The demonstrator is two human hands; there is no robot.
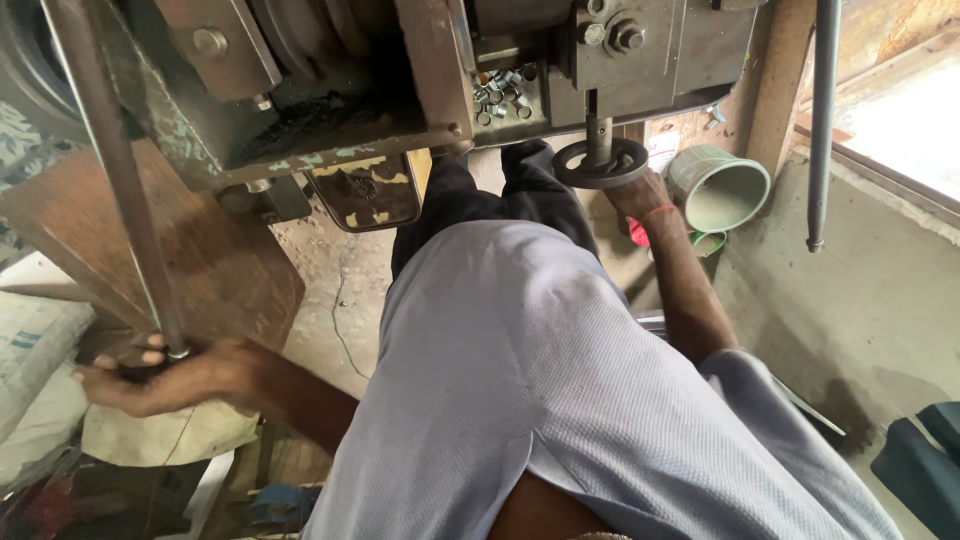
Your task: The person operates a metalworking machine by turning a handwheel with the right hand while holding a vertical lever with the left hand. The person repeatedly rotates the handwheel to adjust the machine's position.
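Note:
My left hand (150, 375) is low at the left, its fingers wrapped around the bottom end of a long grey metal lever rod (115, 170) that slants up to the machine's top left. My right hand (640, 196), with a red thread at the wrist, reaches forward to a small dark handwheel (600, 162) on a vertical shaft under the heavy press machine (430, 70). It grips the wheel's rim from below, and its fingertips are hidden behind the wheel. A heap of small shiny metal pieces (500, 95) lies on the machine bed just above.
My lilac shirt and dark trousers fill the middle. A pale green bucket (720, 185) lies tipped at the right beside a concrete wall (850, 300). A grey pipe (822, 120) hangs at the right. White sacks (40, 340) sit at the left, and a worn yellow plate (365, 190) hangs under the machine.

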